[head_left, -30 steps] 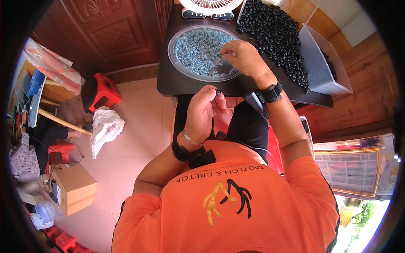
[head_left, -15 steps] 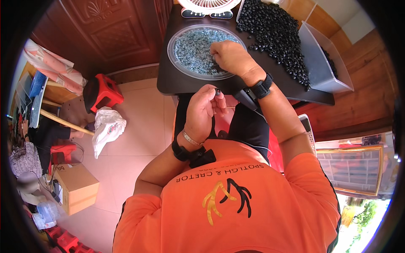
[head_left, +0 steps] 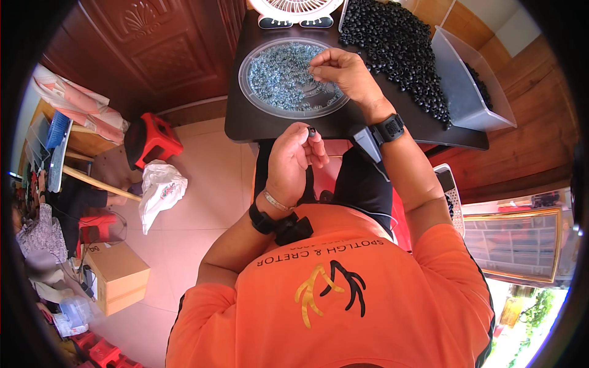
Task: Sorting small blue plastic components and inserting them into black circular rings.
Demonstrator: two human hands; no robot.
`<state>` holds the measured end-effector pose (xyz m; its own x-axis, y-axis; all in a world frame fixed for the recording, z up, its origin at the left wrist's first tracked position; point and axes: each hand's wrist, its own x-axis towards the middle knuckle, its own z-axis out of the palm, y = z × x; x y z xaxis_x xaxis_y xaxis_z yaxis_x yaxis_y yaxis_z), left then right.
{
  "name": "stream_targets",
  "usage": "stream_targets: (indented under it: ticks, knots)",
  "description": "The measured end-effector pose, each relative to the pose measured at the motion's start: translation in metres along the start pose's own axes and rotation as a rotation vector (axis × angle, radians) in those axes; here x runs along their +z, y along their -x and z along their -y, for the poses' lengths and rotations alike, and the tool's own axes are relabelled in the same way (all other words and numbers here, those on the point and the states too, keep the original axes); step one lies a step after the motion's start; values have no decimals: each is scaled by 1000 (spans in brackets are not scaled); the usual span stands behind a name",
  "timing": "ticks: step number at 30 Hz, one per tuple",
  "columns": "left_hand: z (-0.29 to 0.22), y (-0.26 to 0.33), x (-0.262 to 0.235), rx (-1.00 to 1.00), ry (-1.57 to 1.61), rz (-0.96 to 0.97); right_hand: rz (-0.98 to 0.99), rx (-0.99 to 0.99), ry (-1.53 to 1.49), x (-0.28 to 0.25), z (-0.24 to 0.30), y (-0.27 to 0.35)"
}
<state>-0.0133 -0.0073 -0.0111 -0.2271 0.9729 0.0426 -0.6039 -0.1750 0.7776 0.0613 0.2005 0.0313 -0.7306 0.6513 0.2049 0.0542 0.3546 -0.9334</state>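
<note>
My left hand (head_left: 293,161) is held near the dark table's front edge (head_left: 257,127), pinching a small black ring (head_left: 311,131) between thumb and fingers. My right hand (head_left: 343,73) reaches over a round clear tray (head_left: 253,92) full of small silvery-blue metal parts (head_left: 279,70); its fingertips are pinched together among those parts, and whether one is held is too small to tell. A large heap of black rings (head_left: 399,43) lies on the table just right of the tray.
A white fan (head_left: 294,9) stands at the table's far edge. A clear plastic bin (head_left: 457,86) with black rings sits at the right. On the floor to the left are a red stool (head_left: 156,138), a white bag (head_left: 159,190) and a cardboard box (head_left: 116,276).
My right hand has moved left from the black ring heap to the tray of silvery parts. My left hand has stayed in place with the black ring.
</note>
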Motion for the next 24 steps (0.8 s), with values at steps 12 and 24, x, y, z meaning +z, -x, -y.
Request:
stream_targets:
  ticks: [12, 24]
  knots:
    - [-3, -7, 11, 48, -10, 48, 176, -26, -468, 20, 46, 86]
    - [10, -6, 22, -12, 31, 44, -101, -469, 66, 25, 33, 119]
